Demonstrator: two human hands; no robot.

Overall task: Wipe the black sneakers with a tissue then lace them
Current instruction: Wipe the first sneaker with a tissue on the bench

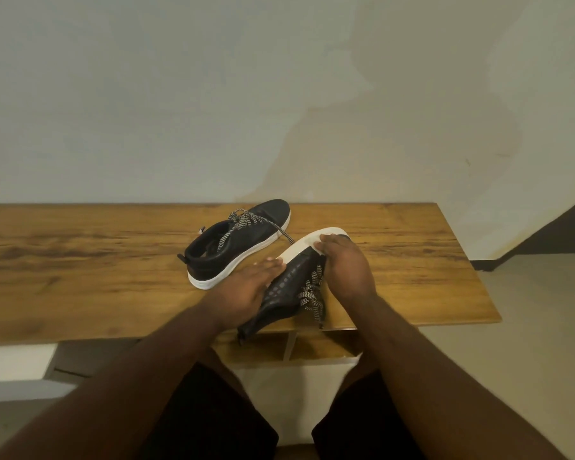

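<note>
Both hands, left (251, 287) and right (346, 263), curl their fingers round a tilted sneaker (289, 287) at the counter (80, 260) edge: light, soft upper, probably best gripped by its stiff sole; its mate (236, 244) lies beyond.

Dim, warm indoor light; soft shadows under the table (80, 260), wall (180, 94) blotchy, wide-angle bend at edges, slight softness, no glare

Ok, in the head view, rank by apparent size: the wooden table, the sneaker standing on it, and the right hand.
1. wooden table
2. standing sneaker
3. right hand, smallest, though it sits nearer the camera.
</note>
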